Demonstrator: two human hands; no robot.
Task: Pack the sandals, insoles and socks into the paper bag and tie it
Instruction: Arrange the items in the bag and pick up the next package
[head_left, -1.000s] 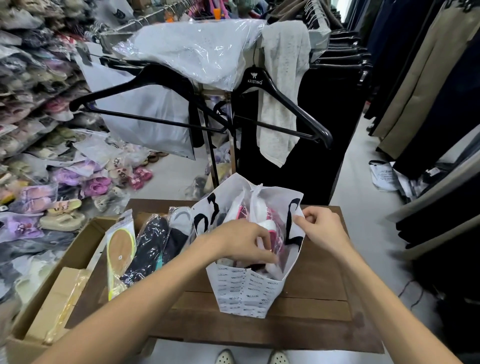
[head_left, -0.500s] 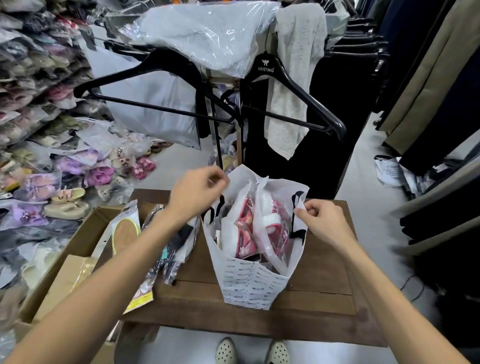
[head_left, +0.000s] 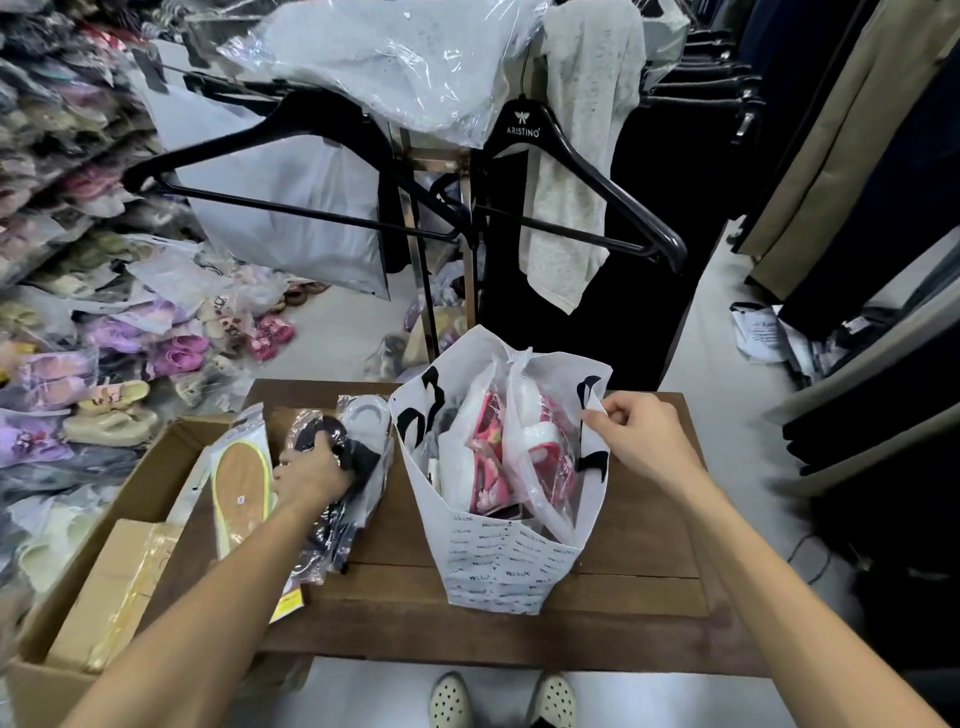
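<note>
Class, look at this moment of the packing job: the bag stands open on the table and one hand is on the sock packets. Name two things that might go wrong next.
1. The paper bag stands upright, steadied only by the right hand pinching its rim; it might tip if released.
2. The left hand grips slippery sock packets in a loose pile; some may slide off the table, along with the insole packet overhanging its edge.

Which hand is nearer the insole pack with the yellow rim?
Left. The left hand grips the dark sock packs right beside the insole pack; the right hand pinches the paper bag rim, across the bag from it.
</note>
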